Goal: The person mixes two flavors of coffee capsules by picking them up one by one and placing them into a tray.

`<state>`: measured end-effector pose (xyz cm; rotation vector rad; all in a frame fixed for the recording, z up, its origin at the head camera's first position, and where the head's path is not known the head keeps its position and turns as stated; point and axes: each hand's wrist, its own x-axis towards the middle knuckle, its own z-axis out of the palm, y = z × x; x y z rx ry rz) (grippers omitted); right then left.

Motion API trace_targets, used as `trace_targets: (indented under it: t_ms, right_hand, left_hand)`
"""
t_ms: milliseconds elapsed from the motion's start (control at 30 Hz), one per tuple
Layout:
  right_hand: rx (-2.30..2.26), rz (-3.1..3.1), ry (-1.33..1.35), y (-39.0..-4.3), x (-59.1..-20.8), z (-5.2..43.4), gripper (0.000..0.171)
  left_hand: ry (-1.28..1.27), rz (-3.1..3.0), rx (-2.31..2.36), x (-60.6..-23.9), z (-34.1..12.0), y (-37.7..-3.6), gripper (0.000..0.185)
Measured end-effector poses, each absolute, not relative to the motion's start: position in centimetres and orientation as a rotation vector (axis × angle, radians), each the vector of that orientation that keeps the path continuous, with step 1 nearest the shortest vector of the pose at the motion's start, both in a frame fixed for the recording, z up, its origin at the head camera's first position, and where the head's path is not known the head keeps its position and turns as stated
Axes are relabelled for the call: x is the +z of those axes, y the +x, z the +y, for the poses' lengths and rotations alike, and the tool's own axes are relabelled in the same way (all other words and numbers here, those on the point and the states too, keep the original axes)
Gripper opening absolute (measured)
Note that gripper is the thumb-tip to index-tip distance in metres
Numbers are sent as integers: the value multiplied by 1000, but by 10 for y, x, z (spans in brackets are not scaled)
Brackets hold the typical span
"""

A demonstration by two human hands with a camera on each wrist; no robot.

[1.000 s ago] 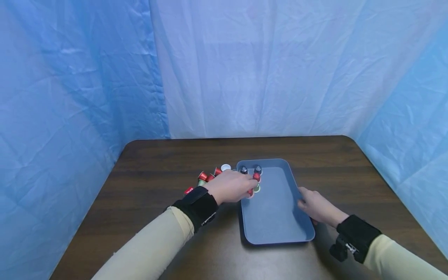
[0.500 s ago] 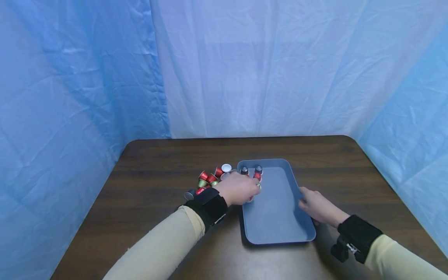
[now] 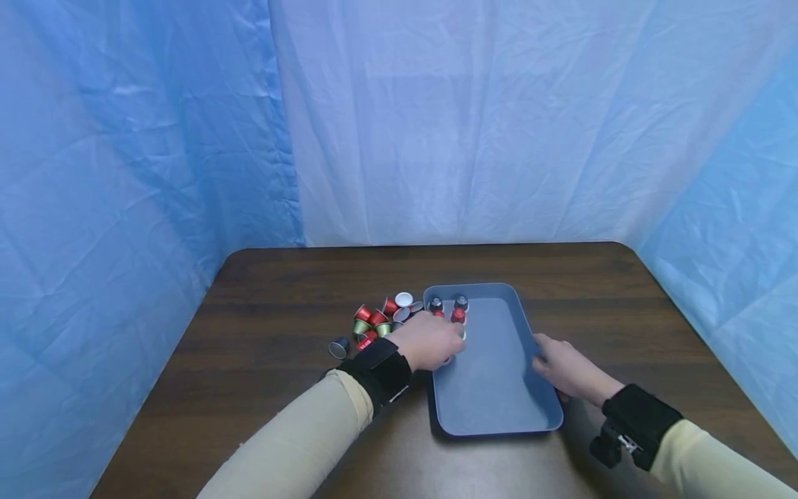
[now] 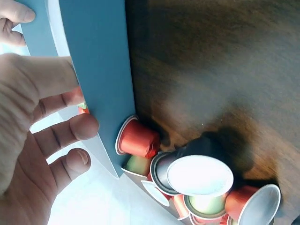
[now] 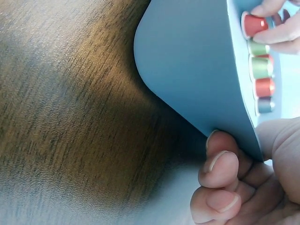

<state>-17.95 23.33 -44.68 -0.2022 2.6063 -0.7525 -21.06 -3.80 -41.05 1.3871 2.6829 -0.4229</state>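
Observation:
My left hand [image 3: 431, 341] reaches over the near-left part of a blue-grey tray [image 3: 492, 388]. In the right wrist view, its thumb and a finger pinch a red coffee capsule [image 5: 253, 24] standing in the tray. Green capsules [image 5: 261, 68], another red capsule [image 5: 265, 87] and a dark capsule [image 5: 265, 105] line up beyond it. The left wrist view shows the other fingers [image 4: 84, 126] bent by the tray's outer wall, the fingertips at work hidden behind it. My right hand [image 3: 567, 367] grips the tray's right rim, thumb inside and fingers curled outside beneath the edge.
A heap of red, green and dark capsules [image 3: 377, 317] lies on the brown wooden table [image 3: 280, 298], left of the tray. A dark capsule [image 3: 339, 348] lies apart at the heap's near-left side. Blue curtains [image 3: 499, 138] stand behind the table.
My left hand has shifted right and slightly toward me along the tray, uncovering more of the capsule heap. My right hand stays on the rim, and the tray barely moves.

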Motion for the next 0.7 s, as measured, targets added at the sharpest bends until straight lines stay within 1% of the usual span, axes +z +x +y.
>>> trace_targets:
  t_ms: [300, 700]
  right_hand:
    - [-755, 2606, -197, -178, -445, 232, 57]
    - [-760, 2600, -188, -179, -446, 232, 58]
  left_hand:
    - [1352, 2697, -344, -413, -41, -212, 19]
    - [1240, 2722, -267, -396, -56, -209, 29]
